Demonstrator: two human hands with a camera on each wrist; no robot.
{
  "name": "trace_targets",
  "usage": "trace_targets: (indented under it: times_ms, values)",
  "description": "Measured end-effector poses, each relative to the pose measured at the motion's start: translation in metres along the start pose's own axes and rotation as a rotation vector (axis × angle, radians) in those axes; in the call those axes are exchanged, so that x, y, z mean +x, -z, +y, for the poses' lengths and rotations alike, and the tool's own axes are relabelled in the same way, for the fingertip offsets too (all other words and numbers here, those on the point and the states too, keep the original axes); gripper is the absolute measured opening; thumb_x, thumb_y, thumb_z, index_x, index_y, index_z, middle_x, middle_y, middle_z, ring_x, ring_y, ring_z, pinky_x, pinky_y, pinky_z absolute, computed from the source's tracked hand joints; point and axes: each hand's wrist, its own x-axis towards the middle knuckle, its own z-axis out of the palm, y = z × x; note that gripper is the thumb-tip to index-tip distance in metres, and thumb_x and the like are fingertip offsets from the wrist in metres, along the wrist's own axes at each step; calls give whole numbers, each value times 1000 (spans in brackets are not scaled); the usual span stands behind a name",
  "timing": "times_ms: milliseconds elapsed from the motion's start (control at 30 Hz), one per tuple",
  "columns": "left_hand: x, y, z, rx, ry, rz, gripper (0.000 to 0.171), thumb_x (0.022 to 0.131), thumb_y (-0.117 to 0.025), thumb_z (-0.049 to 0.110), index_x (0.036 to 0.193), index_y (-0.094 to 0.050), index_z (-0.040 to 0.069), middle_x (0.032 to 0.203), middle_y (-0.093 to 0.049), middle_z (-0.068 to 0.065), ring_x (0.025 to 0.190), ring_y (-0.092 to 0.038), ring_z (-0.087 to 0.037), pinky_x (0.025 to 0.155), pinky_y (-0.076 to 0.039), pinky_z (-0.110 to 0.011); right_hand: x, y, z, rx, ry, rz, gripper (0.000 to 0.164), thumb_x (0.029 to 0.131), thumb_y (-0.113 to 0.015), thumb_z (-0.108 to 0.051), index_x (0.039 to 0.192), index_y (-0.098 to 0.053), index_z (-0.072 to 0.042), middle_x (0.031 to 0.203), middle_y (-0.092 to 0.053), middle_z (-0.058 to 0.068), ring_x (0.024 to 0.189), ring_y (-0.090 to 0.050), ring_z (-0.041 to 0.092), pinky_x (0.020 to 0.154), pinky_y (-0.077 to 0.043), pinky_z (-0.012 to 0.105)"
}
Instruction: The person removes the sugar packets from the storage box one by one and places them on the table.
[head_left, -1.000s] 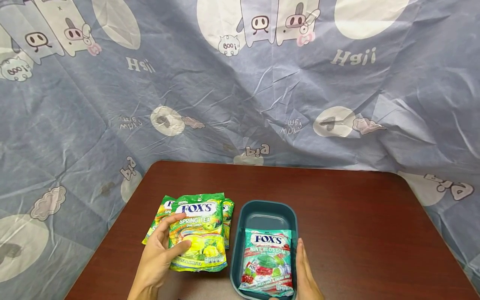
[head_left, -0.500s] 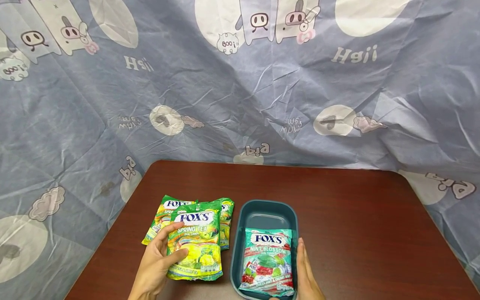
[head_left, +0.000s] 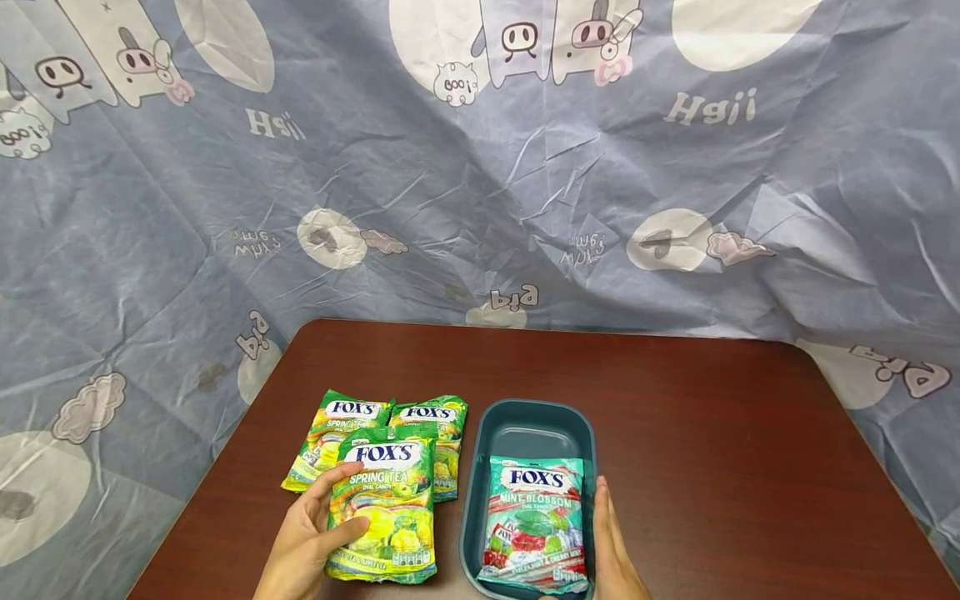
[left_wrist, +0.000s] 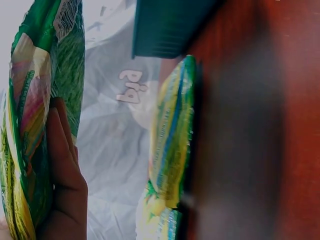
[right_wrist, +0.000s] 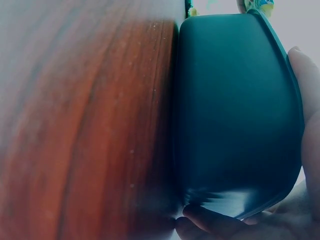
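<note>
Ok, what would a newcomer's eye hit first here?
Likely the shiny green-and-yellow plastic candy packet held by the left hand, with two matching packets beyond it on the red-brown table. Next comes the teal-and-red plastic candy packet lying in the near end of the dark teal rectangular plastic tub, with the right hand against its right side.

The green candy bags and teal candy bag look like glossy, crinkled plastic film. Smooth, mostly matt plastic forms the box (one corner catches a sheen). The table shows wood grain, smooth; the curtain is creased cloth.
</note>
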Motion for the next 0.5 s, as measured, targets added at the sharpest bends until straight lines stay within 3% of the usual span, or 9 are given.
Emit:
trace_targets:
  times_ms: [167, 267, 400, 500]
  values:
    - [-4, 2, -10, -74, 27, -46, 64, 90, -68, -9, 148, -42, 2, 142, -50, -9, 109, -65, -20, 88, -58, -38, 0, 1, -4, -35, -37, 2, 148, 61, -99, -38, 162, 3, -1, 168, 1, 23, 145, 2, -7, 101, -14, 4]
    - [-7, 0, -14, -32, 29, -16, 65, 88, -71, -7, 147, -43, 1, 144, -48, -8, 120, -58, -10, 93, -54, -30, -1, 1, -2, -58, -19, 15, 149, 60, -99, -41, 162, 1, 0, 167, -1, 23, 146, 0, -6, 102, -16, 6]
    - [-10, -3, -14, 62, 63, 45, 67, 85, -76, 0, 146, -48, 3, 154, -38, -6, 131, -37, 3, 97, -44, -17, -1, -1, 3, -36, 66, 41, 145, 63, -98, -41, 160, -1, 6, 166, -3, 28, 150, -2, 2, 109, -11, 6]
    - [-11, -5, -14, 45, 108, 57, 69, 85, -77, 1, 147, -47, 4, 157, -32, -8, 130, -37, 2, 95, -46, -19, -1, -3, 7, -15, 116, 57, 142, 65, -97, -42, 159, -3, 9, 166, -3, 27, 151, -2, 6, 112, -8, 8]
